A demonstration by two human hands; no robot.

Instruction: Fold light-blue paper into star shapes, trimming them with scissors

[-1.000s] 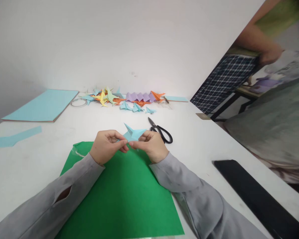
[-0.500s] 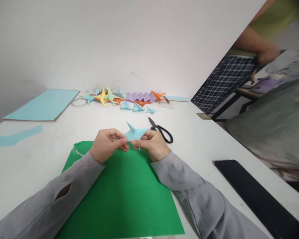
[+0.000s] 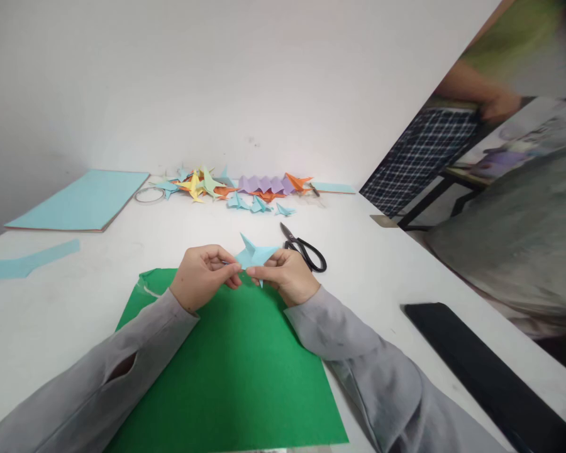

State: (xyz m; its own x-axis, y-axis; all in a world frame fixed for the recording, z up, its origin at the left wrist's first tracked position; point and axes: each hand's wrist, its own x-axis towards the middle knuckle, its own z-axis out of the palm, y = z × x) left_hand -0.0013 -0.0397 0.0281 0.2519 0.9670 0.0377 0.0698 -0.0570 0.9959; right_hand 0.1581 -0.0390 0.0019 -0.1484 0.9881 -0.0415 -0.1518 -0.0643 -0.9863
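A small light-blue folded paper figure (image 3: 255,254) with pointed tips is pinched between both my hands above the far edge of a green paper sheet (image 3: 231,371). My left hand (image 3: 202,277) grips its left side with thumb and fingers closed. My right hand (image 3: 287,275) pinches its right side and lower tip. Both arms wear grey sleeves. Black scissors (image 3: 306,250) lie just beyond my right hand on the white table (image 3: 51,302).
A heap of folded paper figures (image 3: 207,184) and a purple pleated strip (image 3: 263,184) lie by the wall. A roll of clear tape (image 3: 148,194), a light-blue paper stack (image 3: 82,200), a blue strip (image 3: 23,262) and a black flat object (image 3: 481,371) are around. Another person (image 3: 495,88) stands at the right.
The blue figure has turned slightly between my fingers and my right hand's pinch has shifted toward its lower tip. The person at the right has moved a little.
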